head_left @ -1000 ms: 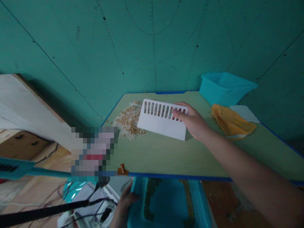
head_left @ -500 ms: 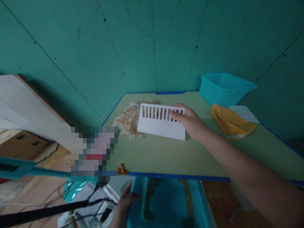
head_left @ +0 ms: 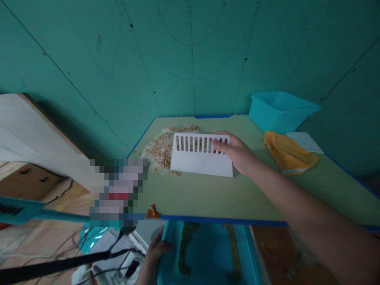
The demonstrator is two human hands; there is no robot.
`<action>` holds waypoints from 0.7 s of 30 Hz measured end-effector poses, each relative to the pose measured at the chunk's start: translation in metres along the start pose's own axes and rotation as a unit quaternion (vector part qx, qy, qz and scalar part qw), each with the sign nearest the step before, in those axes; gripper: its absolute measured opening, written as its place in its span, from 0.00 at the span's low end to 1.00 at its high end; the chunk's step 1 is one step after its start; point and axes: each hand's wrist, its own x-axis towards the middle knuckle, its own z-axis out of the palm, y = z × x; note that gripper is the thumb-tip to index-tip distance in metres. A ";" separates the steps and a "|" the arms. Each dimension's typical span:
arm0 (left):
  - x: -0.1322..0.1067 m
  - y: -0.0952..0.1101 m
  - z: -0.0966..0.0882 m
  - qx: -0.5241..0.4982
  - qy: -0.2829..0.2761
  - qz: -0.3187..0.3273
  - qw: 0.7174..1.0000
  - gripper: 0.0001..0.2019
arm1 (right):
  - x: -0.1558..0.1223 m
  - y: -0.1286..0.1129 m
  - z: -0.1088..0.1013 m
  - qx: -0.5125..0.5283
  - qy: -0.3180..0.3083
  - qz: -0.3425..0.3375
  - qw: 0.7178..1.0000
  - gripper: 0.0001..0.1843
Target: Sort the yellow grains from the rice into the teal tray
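My right hand (head_left: 239, 152) grips the right end of a white slotted scraper (head_left: 202, 163), thumb across the slots in front. The scraper stands on its long edge on the table, over the right part of a spread pile of yellow beans and pale grains (head_left: 160, 150). Some of the pile shows through the slots. Below the table's front edge, my left hand (head_left: 158, 247) holds the left rim of a blue plastic tub (head_left: 208, 253), with its thumb over the rim. Two dark strips of small beans or grains run along the tub's bottom.
On the right of the table (head_left: 192, 198) lie an orange cloth (head_left: 291, 152) and a white sheet (head_left: 305, 141), with a turquoise bin (head_left: 279, 113) behind them. A green wall (head_left: 190, 59) rises at the back. A black strap (head_left: 59, 261) and cables are at lower left.
The white scraper has tipped back slightly and come a little toward me, its lower edge now lower in view. The tub has shifted slightly left with my left hand.
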 end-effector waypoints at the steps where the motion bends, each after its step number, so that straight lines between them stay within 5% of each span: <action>1: 0.000 0.000 0.001 -0.003 0.006 0.004 1.000 0.13 | 0.000 0.000 0.000 0.000 -0.004 0.000 1.000 0.16; 12: -0.003 0.000 0.011 -0.028 0.042 0.031 0.998 0.15 | -0.001 -0.002 0.005 -0.005 -0.011 0.005 1.000 0.15; 21: -0.001 -0.002 0.006 -0.016 0.017 0.047 0.999 0.14 | -0.003 -0.005 0.006 0.020 -0.020 0.025 0.999 0.14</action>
